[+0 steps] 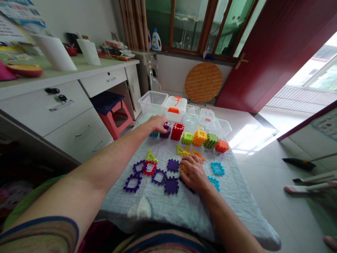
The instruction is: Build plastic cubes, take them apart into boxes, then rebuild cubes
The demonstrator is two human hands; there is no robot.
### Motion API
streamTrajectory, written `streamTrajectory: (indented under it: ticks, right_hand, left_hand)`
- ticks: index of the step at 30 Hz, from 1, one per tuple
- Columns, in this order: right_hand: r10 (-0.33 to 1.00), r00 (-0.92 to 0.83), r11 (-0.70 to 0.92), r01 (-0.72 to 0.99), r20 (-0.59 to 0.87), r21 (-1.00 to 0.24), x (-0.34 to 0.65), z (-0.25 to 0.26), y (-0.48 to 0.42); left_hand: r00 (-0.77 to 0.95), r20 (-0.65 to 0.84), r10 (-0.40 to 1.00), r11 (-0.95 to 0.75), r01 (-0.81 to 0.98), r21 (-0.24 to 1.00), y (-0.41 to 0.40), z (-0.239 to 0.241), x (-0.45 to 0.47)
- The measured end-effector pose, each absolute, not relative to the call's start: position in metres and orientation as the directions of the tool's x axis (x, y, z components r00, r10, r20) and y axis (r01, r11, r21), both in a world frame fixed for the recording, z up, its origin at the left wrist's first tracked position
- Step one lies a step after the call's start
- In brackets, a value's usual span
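My left hand (158,123) reaches to the back of the table, its fingers closed at the top of a stack of purple interlocking tiles (165,132). Some blue tiles (153,134) lie beside that stack, partly hidden. My right hand (193,172) is low over the cloth, fingers curled over an orange tile (183,169) that is mostly covered. Around it lie loose pieces: solid purple tiles (171,185), purple frame tiles (132,183), a red tile (150,168), a yellow-green triangle (151,156) and a light blue tile (217,168).
In a row stand a red stack (177,131), lime stack (187,138), yellow-orange stack (199,138), green stack (211,141) and orange stack (222,146). Clear plastic bins (153,102) and a lidded box (176,107) line the far edge. A pink stool (118,121) stands left.
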State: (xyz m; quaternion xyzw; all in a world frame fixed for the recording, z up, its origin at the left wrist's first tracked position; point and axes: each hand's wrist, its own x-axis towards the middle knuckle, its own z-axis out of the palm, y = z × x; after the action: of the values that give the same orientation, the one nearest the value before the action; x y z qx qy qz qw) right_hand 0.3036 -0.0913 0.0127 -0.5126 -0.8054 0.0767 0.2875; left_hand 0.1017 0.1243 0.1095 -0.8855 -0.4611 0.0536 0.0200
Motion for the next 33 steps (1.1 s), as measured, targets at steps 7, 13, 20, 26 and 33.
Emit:
streamTrajectory:
  ticks: [7, 13, 20, 26, 33]
  right_hand:
    - [0.868, -0.31, 0.464, 0.783, 0.387, -0.414, 0.305, 0.012, -0.091]
    - [0.867, -0.33, 0.473, 0.782, 0.375, -0.405, 0.306, 0.011, -0.091]
    - [0.862, -0.338, 0.478, 0.79, 0.378, -0.384, 0.303, 0.012, -0.091]
    - [0.864, -0.327, 0.469, 0.799, 0.382, -0.375, 0.301, 0.01, -0.091]
    - [0.868, -0.317, 0.462, 0.799, 0.382, -0.385, 0.301, 0.011, -0.092]
  left_hand:
    - [0.616, 0.155, 0.772, -0.623, 0.782, 0.0, 0.104, 0.104, 0.08]
    - [0.714, 0.15, 0.683, -0.728, 0.651, 0.216, 0.038, 0.093, 0.027]
    - [0.663, -0.082, 0.744, -0.576, 0.699, 0.423, -0.046, 0.067, -0.036]
    - [0.596, -0.057, 0.801, -0.515, 0.734, 0.443, -0.07, 0.037, -0.051]
    - [0.456, 0.063, 0.888, -0.417, 0.737, 0.531, -0.063, 0.034, -0.04]
